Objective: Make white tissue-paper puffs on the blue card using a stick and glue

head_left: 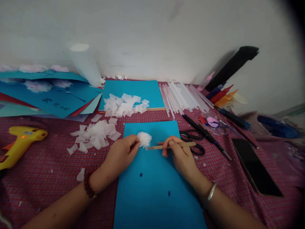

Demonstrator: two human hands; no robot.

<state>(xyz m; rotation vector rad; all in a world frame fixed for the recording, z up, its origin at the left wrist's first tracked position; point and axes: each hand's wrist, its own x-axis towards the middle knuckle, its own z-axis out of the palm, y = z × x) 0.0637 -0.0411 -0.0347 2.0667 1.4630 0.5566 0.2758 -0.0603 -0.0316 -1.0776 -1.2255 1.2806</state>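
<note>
A ruffled white paper flower sits near the top of a blue sheet in front of me. My left hand is closed in a pinch at the flower's left edge; the fingertips are partly hidden. Between the thumb and fingers of my right hand is a thin wooden stick, lying nearly level. Its narrow tip reaches the lower right edge of the flower. Two dark blue dots mark the sheet lower down.
Loose white paper pieces lie left of the sheet, with more on a blue stack behind. A yellow glue gun is far left. Black scissors, a phone, paint tubes and clear glue sticks lie right.
</note>
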